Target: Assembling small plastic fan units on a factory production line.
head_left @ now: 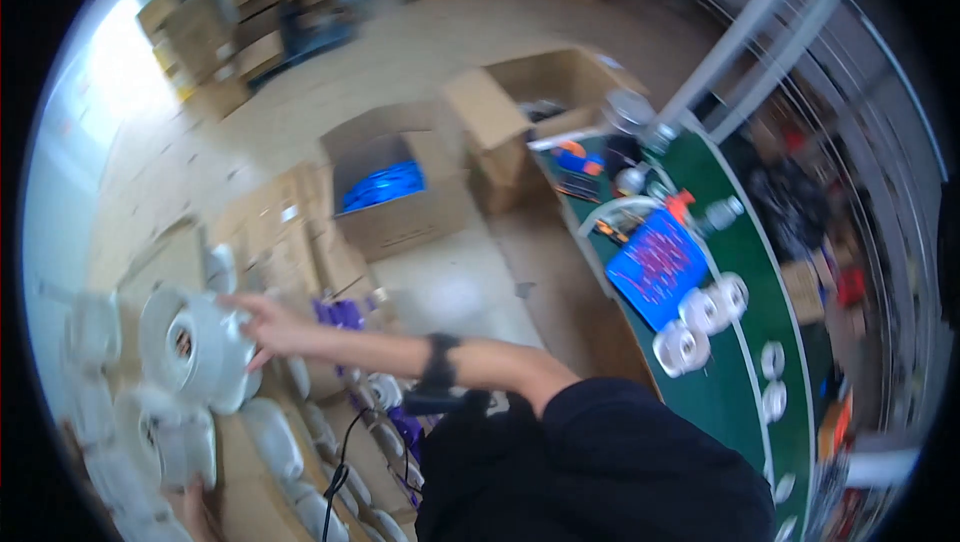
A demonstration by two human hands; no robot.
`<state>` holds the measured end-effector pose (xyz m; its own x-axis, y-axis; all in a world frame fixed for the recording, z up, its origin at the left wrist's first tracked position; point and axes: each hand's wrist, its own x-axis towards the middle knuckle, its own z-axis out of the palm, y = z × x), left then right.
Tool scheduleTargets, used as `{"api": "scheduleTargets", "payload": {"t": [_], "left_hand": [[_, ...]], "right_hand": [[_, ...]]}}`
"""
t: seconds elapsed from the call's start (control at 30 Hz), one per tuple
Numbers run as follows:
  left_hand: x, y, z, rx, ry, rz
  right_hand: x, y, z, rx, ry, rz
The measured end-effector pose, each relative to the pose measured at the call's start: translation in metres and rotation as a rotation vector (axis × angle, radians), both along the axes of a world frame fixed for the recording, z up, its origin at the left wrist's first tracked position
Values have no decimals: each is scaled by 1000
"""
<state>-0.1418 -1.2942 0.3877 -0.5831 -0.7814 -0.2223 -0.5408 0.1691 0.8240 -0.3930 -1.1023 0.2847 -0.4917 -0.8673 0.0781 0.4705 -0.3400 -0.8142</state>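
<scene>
My right hand (268, 327) reaches across to the left, with fingers and thumb closed on the rim of a white round housing (180, 347). This housing is shaped like a lamp body, with a ringed opening in its middle. Just below it is a second white round housing (178, 447), tilted. My left hand (196, 510), mostly cut off at the lower edge, has its fingertips against that lower housing; its grip is largely hidden. More white housings (272, 437) stand in rows among cardboard dividers (245, 472) around both hands.
An open carton (400, 227) holding blue bags stands beyond the rows, beside another open carton (500, 157). On the right, a green worktable (735, 392) carries a blue tray (655, 267), white rings and small tools. A black cable (340, 477) hangs near my body.
</scene>
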Motion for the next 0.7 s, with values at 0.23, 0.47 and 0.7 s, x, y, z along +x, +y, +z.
{"api": "scheduleTargets", "payload": {"t": [0.23,0.47,0.7], "left_hand": [[54,34,-8,-80,118,-235],[-77,204,27,-488,284,-710],[-142,410,-62,-193,417,-1413]], "right_hand": [[-21,123,14,-161,-67,-155],[-24,272,-14,-213,-18,-495],[70,554,-79,-79,54,-1169]]}}
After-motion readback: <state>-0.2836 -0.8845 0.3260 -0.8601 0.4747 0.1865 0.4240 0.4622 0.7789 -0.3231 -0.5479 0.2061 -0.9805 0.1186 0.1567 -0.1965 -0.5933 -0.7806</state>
